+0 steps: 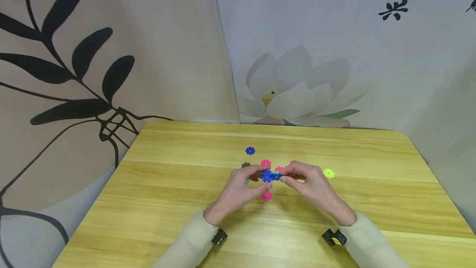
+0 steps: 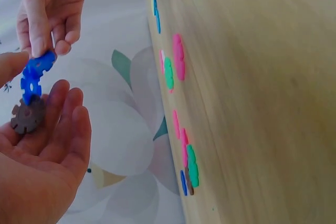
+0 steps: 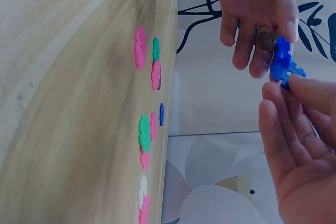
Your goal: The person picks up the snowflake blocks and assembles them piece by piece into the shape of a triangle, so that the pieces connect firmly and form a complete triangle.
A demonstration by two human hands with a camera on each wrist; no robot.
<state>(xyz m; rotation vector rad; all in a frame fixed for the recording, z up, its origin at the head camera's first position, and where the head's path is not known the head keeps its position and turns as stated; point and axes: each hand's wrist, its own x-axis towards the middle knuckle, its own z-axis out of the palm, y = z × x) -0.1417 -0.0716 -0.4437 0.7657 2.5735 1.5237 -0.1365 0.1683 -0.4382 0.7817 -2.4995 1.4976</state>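
Observation:
Over the table, both hands hold one small chain of interlocking plastic snowflake discs. It joins a brown disc [image 2: 28, 118] to two blue discs [image 1: 266, 176]. My left hand [image 1: 244, 185] holds the chain at the brown end, thumb near the blue. The brown disc lies against its fingers in the left wrist view. My right hand [image 1: 311, 185] pinches the outer blue disc [image 3: 287, 72] between thumb and fingertips. The slots where the discs meet are too small to make out. Below the chain, a pink disc [image 1: 266, 196] lies on the table.
Loose discs lie on the wooden table [image 1: 156, 202]: a blue disc [image 1: 250, 151] at the back, a pink disc [image 1: 265, 163], a dark brown disc [image 1: 246, 165] and a yellow disc [image 1: 329, 173] at the right. Green discs [image 2: 192, 165] show too. A printed cloth [image 1: 178, 53] hangs behind.

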